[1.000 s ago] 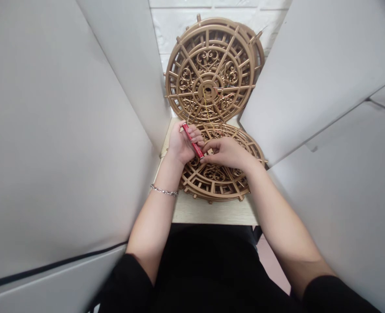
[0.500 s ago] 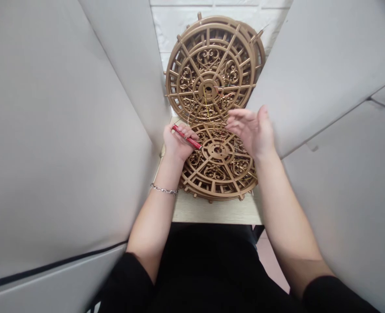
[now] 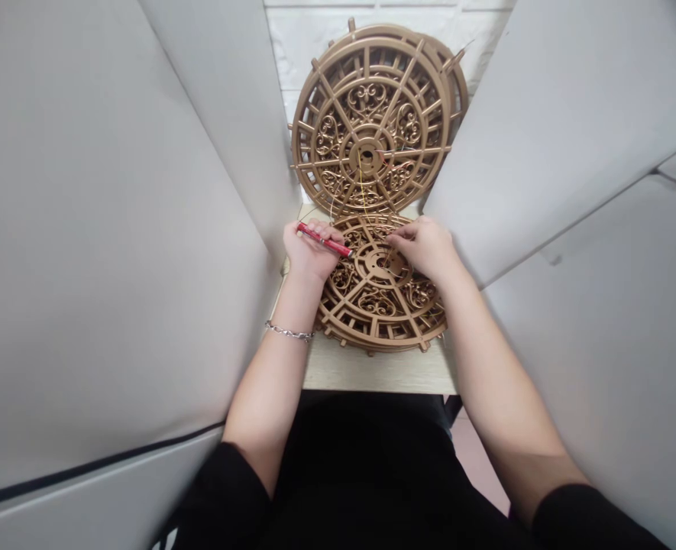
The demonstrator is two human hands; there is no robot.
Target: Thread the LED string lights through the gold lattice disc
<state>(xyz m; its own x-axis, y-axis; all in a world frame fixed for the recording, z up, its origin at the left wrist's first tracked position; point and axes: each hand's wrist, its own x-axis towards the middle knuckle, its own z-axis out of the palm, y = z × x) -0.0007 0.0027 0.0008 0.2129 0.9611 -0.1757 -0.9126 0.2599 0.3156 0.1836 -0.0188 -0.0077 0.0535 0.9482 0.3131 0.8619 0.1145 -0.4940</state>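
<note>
My left hand [image 3: 313,250] is closed around a slim red pen-like tool [image 3: 325,240], which lies slantwise across the palm; its exact kind is unclear. Beneath both hands lies a round gold-coloured openwork frame [image 3: 375,334] with a central hub, scrollwork and radial bars, stacked on others like it. My right hand [image 3: 425,248] is over the frame's right side, thumb and fingers pinched together just above the hub. A thin wire [image 3: 392,258] rises from the hub to these fingertips, which partly hide it.
More gold frames [image 3: 343,85] lean upright against the white brick-patterned wall [image 3: 285,46], with a yellow wire [image 3: 363,187] hanging from the front one. Pale grey panels [image 3: 211,99] close in on both sides. The light wooden tabletop [image 3: 379,373] ends in front of my body.
My right hand has turned from open and raised to a pinch, lowered and moved left over the hub. My left hand keeps the red tool, nearly still.
</note>
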